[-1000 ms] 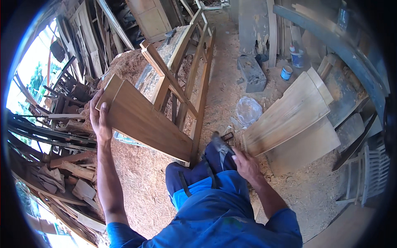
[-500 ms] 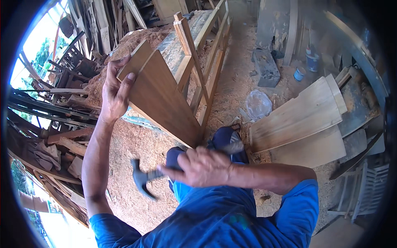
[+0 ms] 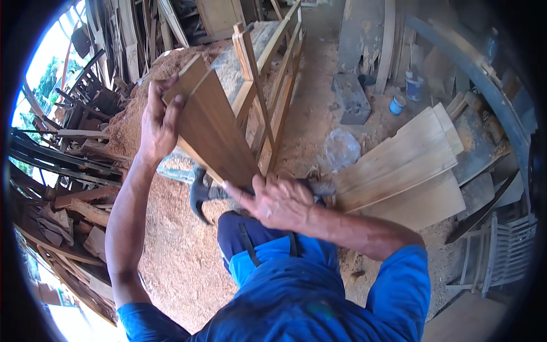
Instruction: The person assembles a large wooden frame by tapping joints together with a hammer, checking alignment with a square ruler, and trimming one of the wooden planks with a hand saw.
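Left hand (image 3: 159,125) clasps tilted board (image 3: 219,128) by its upper end, likely steadying it; right hand (image 3: 282,204) curled closed round hammer (image 3: 200,192) (head beside board).

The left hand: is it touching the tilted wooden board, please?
Touching: the head view shows the left hand gripping the tilted wooden board by its upper end.

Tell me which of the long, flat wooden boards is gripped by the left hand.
The flat brown wooden board slanting up at the person's left: the bare left hand grips its upper end. The paler wooden boards on the right are not held.
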`<state>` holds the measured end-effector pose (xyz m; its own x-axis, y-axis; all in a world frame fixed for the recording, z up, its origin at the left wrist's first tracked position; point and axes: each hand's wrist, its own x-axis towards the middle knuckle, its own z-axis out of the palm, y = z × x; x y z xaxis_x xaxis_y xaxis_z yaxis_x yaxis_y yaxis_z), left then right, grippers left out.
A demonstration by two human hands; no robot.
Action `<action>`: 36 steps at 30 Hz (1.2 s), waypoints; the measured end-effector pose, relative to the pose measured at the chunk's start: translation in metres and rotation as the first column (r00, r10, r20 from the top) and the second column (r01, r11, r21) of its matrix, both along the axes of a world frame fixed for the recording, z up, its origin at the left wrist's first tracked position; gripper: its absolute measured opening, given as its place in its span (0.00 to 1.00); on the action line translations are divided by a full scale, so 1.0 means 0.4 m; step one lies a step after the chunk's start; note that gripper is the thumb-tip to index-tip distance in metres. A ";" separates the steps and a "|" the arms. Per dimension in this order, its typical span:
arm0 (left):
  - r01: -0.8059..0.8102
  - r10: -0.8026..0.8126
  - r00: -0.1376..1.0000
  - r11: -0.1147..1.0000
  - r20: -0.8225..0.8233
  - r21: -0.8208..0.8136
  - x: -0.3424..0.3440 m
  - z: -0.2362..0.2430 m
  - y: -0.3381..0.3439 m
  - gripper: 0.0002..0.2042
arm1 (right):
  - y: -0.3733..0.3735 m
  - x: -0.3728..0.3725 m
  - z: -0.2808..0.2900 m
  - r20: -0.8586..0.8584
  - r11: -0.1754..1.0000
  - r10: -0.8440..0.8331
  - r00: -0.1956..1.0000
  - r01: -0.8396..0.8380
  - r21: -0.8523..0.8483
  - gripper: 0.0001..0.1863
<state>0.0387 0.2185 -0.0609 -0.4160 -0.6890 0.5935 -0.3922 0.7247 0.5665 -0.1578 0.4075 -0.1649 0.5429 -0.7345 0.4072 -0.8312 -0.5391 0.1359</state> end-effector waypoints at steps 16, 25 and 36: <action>0.086 -0.075 0.994 0.988 -0.084 0.132 -0.035 0.079 -0.023 0.08 | -0.218 -0.252 -0.350 0.663 0.749 -0.661 -0.350 -0.264 0.607 0.11; -0.101 0.112 0.982 0.992 0.150 -0.077 -0.066 0.088 -0.021 0.14 | -0.704 -0.332 -0.410 0.466 0.792 -0.600 -0.650 -0.565 0.232 0.09; -0.167 0.165 0.967 0.986 0.194 -0.006 -0.041 0.081 -0.025 0.17 | -0.716 -0.360 -0.394 0.518 0.724 -0.674 -0.527 -0.612 0.318 0.07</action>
